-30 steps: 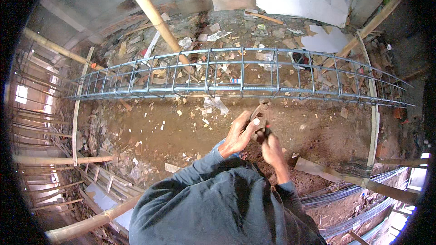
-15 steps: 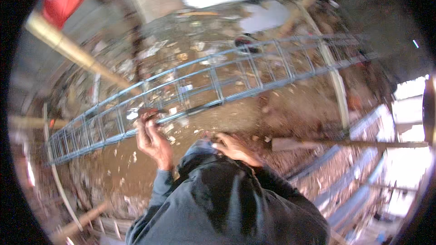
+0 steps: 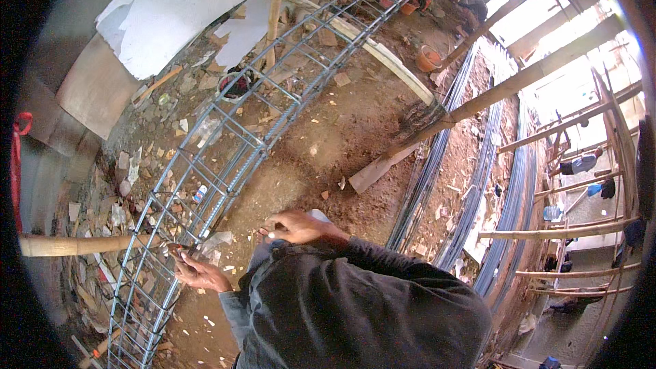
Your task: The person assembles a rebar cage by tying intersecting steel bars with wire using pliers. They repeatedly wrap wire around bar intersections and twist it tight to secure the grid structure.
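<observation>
A long cage of bluish steel reinforcing bars point(image 3: 263, 145), tied with square stirrups, stretches from the lower left to the far upper right. My left hand point(image 3: 199, 275) is at the cage's near side. Its fingers are closed round a small dark brown object point(image 3: 179, 253) whose kind I cannot make out. In front of my body, nearer the middle, my right hand point(image 3: 301, 225) is curled with thumb and fingers together. A thin dark bit shows at its fingertips, too small to name. The right hand is apart from the cage.
A bamboo pole point(image 3: 82, 244) reaches the cage from the left. Bundles of long bars point(image 3: 437, 164) lie at right beside a slanting timber point(image 3: 506, 92). A bucket point(image 3: 234, 86) stands beyond the cage amid rubble. Orange buckets point(image 3: 428, 59) and a person point(image 3: 581, 162) are farther off.
My view has swung to the right, so the cage now runs more steeply and the bar bundles show more fully. My left hand stays by the cage, the dark object still in its fingers.
</observation>
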